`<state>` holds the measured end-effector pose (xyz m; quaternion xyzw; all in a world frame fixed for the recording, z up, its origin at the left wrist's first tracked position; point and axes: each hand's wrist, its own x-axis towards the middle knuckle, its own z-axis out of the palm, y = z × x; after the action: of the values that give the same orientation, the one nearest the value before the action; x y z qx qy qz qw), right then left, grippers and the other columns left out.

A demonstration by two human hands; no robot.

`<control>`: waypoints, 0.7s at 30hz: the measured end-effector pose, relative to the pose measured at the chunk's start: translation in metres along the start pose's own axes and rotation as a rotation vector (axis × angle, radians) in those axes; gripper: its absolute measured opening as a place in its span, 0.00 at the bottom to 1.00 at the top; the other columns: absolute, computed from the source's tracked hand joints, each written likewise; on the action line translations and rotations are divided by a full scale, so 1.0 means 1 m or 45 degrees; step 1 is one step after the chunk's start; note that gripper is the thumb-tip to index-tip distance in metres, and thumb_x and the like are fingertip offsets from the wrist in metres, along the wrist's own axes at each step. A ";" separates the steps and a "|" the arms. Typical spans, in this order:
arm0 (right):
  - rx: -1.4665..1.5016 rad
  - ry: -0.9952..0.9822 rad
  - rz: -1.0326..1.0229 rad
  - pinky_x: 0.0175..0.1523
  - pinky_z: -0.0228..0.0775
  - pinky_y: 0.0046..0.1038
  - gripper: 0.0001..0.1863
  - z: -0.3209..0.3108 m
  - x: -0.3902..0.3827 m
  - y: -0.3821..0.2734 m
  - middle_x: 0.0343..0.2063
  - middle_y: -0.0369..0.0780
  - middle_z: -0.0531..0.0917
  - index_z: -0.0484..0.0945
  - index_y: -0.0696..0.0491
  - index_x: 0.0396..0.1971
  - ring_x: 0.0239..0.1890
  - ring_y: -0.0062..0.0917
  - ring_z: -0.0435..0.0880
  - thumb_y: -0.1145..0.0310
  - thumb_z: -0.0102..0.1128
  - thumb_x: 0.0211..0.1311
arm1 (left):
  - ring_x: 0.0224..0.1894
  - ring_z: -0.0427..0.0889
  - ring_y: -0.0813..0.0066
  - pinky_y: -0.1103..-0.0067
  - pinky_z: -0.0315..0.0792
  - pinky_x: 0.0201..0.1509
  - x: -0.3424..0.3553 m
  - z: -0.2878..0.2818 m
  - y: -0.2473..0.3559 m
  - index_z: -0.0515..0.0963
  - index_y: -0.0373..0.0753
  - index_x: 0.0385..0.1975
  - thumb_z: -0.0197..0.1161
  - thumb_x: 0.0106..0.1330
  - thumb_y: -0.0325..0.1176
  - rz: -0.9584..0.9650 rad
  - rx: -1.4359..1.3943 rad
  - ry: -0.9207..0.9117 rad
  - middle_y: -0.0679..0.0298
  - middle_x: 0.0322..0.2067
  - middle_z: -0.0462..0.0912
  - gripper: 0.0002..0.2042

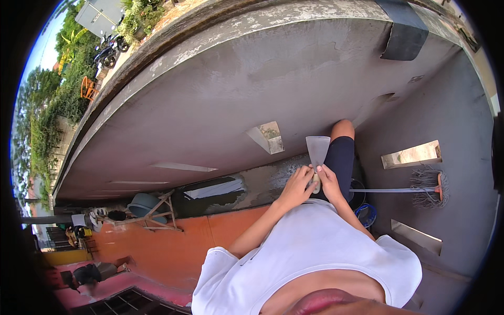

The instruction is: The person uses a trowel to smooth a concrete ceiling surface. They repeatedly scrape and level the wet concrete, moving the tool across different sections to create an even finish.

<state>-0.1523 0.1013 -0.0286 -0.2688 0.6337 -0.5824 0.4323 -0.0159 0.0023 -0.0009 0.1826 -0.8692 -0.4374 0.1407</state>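
Note:
In front of my waist I hold a putty knife (pixel 318 149), its wide flat blade pointing away from me toward the wall. My left hand (pixel 298 187) is closed about the left side of its pale handle (pixel 316 184). From the other side my right hand (pixel 329 184) grips the same handle, its thumb near the base of the blade. Between the hands the lower handle end shows; some fingertips are hidden. My bent knee (pixel 343 128) is just beyond the blade, close to the grey wall (pixel 220 100).
Slotted openings (pixel 272 137) pierce the wall. To the right a mop (pixel 430 188) leans by a blue-rimmed bucket (pixel 366 214). On the left, a wooden trestle (pixel 160 212) stands by a grey basin (pixel 144 205) on the orange floor (pixel 178 239). Another person (pixel 89 274) is at lower left.

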 end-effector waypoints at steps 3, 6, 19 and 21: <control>0.089 0.222 -0.193 0.41 0.72 0.20 0.21 0.007 -0.001 -0.014 0.35 0.36 0.83 0.78 0.59 0.49 0.35 0.15 0.79 0.56 0.44 0.80 | 0.58 0.73 0.52 0.61 0.67 0.60 0.038 -0.053 0.032 0.76 0.34 0.55 0.64 0.63 0.33 0.150 0.338 -0.176 0.52 0.56 0.73 0.21; 0.357 0.223 -0.117 0.28 0.67 0.19 0.22 0.002 0.000 -0.035 0.27 0.37 0.80 0.77 0.58 0.49 0.21 0.16 0.76 0.55 0.41 0.80 | 0.68 0.65 0.48 0.59 0.60 0.69 0.079 -0.121 0.069 0.77 0.34 0.56 0.61 0.63 0.30 0.482 0.489 0.477 0.50 0.63 0.67 0.21; 0.689 0.024 -0.060 0.21 0.64 0.19 0.32 -0.021 -0.022 -0.048 0.33 0.36 0.69 0.43 0.45 0.77 0.19 0.16 0.68 0.64 0.40 0.79 | 0.75 0.53 0.57 0.51 0.41 0.77 0.185 -0.141 0.139 0.72 0.44 0.63 0.52 0.72 0.45 0.960 1.047 0.239 0.55 0.70 0.60 0.22; 0.750 -0.017 -0.054 0.20 0.62 0.19 0.32 -0.024 -0.029 -0.066 0.33 0.36 0.69 0.43 0.44 0.77 0.18 0.16 0.67 0.62 0.40 0.80 | 0.70 0.67 0.63 0.56 0.50 0.77 0.172 -0.129 0.143 0.82 0.44 0.50 0.54 0.70 0.44 1.113 0.724 -0.014 0.55 0.62 0.74 0.17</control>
<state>-0.1692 0.1262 0.0411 -0.1489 0.4287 -0.7483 0.4837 -0.1452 -0.0866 0.2043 -0.1688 -0.9495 -0.0855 0.2505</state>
